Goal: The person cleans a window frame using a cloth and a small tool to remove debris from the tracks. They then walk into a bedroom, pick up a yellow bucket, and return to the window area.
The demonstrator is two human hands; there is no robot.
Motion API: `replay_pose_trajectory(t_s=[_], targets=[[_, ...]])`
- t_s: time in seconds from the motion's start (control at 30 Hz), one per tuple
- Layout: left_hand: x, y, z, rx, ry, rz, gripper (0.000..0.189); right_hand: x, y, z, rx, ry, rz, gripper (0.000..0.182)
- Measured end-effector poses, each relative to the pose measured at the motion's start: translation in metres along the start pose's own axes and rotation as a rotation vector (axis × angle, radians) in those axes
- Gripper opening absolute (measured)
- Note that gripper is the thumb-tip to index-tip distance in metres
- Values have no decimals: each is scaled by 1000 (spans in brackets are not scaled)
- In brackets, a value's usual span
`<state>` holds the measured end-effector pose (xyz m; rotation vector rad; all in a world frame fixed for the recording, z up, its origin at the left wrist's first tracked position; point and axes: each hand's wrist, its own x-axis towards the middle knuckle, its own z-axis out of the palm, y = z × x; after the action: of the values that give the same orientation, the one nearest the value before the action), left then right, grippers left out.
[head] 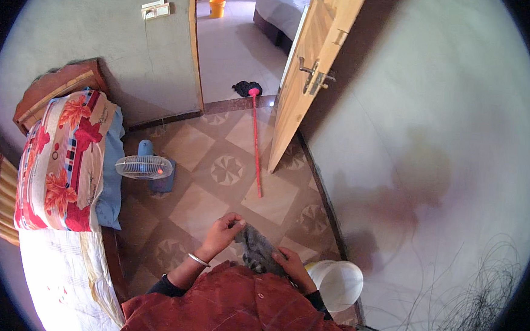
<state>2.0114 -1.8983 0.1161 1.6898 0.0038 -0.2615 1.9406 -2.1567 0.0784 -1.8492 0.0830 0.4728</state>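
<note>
A dark grey cloth is stretched between my two hands, just in front of my red garment. My left hand pinches its upper left corner between thumb and fingers; a pale bangle circles that wrist. At the cloth's right edge, my right hand grips it with the thumb on top. Part of the cloth's lower side is hidden by the garment. Close to my right forearm stands a white bucket on the floor by the wall.
A mop with a red handle lies on the tiled floor, its black head at the doorway. The wooden door is ajar. On the left are a table fan and a bed with a patterned pillow. An orange bucket stands beyond.
</note>
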Motion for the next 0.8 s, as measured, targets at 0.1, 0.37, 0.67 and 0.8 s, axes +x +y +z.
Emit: replay_pose_trajectory(t_s=[0.1, 0.37, 0.67, 0.8], targets=[[52, 4, -7, -79, -12, -20, 20, 65, 21, -10, 142, -198, 234, 39], [162, 15, -109, 115, 349, -71, 14, 301, -66, -15, -110, -433, -177, 45], [304, 12, -157, -83, 590, -161, 17, 503, -139, -32, -151, -380, -359, 46], [382, -9, -180, 33, 488, -153, 19, 568, -142, -59, -289, -475, -217, 41]])
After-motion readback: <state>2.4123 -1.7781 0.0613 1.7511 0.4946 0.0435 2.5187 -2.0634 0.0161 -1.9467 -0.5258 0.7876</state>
